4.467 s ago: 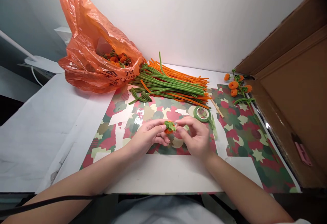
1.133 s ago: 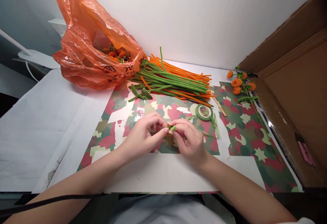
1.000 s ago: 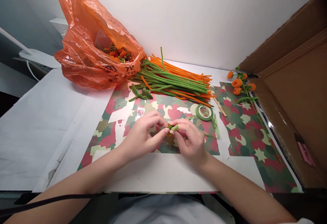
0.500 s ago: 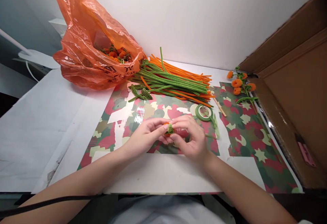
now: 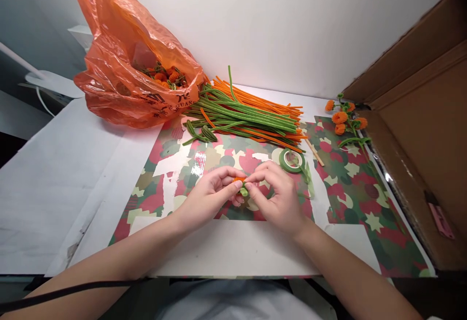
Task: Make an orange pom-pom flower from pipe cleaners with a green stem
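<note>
Between my hands, over the middle of the patterned sheet, is a small orange and green pipe-cleaner flower. My left hand pinches it from the left with thumb and fingers. From the right, the thumb and forefinger of my right hand pinch its green part; most of the orange part is hidden by fingers. Just beyond my right hand lies a roll of green tape with a loose end trailing. Behind it spread the green pipe cleaners and orange pipe cleaners.
An orange plastic bag holding orange flowers stands at the back left. A finished flower stem lies at the right, beside a cardboard box with a pink cutter. Short folded green pieces and a wooden stick lie nearby.
The flower has been tilted, so its green part now points down toward me and more orange shows above. My right fingertips have moved onto the green part.
</note>
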`<state>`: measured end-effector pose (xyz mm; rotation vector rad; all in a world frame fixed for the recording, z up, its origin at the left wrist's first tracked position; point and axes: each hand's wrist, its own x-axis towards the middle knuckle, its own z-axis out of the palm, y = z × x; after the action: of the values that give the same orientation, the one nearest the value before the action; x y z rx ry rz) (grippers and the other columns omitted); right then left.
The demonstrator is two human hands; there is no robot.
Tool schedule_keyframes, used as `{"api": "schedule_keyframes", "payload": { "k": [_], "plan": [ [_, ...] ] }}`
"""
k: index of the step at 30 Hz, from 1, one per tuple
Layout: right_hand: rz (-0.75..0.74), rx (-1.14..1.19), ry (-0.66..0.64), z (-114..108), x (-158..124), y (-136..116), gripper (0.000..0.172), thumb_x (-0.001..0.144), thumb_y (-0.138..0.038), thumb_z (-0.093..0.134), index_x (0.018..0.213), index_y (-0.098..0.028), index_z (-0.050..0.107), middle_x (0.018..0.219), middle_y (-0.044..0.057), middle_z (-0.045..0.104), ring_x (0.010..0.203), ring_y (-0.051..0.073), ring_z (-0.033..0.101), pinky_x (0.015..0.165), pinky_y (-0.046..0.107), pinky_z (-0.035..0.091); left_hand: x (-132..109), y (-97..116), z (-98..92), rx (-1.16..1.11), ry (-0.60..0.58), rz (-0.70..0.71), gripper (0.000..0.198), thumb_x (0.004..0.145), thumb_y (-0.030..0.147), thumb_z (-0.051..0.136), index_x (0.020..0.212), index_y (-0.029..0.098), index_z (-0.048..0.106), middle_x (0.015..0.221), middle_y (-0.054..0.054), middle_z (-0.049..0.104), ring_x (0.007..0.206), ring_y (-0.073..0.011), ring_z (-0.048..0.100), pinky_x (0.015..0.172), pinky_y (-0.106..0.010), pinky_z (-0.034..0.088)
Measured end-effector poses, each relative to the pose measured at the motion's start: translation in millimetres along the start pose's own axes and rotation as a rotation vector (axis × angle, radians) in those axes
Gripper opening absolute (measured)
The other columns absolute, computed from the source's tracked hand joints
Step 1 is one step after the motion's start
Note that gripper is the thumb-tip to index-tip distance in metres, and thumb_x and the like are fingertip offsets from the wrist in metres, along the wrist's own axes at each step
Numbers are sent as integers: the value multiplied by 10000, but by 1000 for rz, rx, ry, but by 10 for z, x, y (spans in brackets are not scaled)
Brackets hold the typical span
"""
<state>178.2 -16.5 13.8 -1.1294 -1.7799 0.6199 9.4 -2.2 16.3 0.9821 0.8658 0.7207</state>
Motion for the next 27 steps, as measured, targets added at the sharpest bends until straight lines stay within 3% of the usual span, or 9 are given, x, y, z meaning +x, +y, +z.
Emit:
{"api": "schedule_keyframes", "payload": {
  "k": [8, 12, 17, 22, 27],
  "plan": [
    [-52, -39, 65, 53, -75, -27, 134, 792, -92, 638, 885, -188, 640, 806, 41, 643, 755, 176, 579, 671, 325, 460, 11, -28, -46, -112, 34, -17, 188, 827, 324, 667, 915, 174, 594, 737, 21, 646, 646, -96, 634, 653, -215, 532],
    [-63, -72, 74, 73, -86, -17, 87, 810, -114, 636, 833, -197, 622, 781, 30, 646, 714, 170, 571, 660, 325, 440, 4, -38, -67, -109, 34, -17, 176, 831, 306, 674, 908, 180, 579, 726, 33, 635, 660, -90, 635, 678, -217, 545],
    [-95, -153, 3, 83, -85, 17, 65, 824, -140, 600, 822, -198, 570, 753, 20, 621, 710, 173, 554, 667, 329, 397, -1, -11, -33, -65, 56, 40, 204, 805, 303, 710, 872, 162, 579, 722, 35, 633, 631, -67, 600, 598, -167, 505],
    [-158, -304, -30, 89, -91, 44, 58, 837, -154, 541, 809, -202, 526, 725, 17, 590, 708, 175, 533, 688, 340, 352, -16, 15, 23, -2, 135, 60, 252, 768, 335, 732, 859, 162, 572, 670, 34, 614, 597, -93, 589, 542, -195, 491],
    [-97, -290, 21, 147, -117, -7, 77, 828, -162, 527, 768, -206, 509, 680, 2, 554, 655, 157, 496, 677, 332, 344, -43, -30, 59, 53, 167, 65, 257, 798, 374, 692, 894, 178, 556, 651, 29, 611, 509, -94, 554, 452, -199, 450]
  ]
}}
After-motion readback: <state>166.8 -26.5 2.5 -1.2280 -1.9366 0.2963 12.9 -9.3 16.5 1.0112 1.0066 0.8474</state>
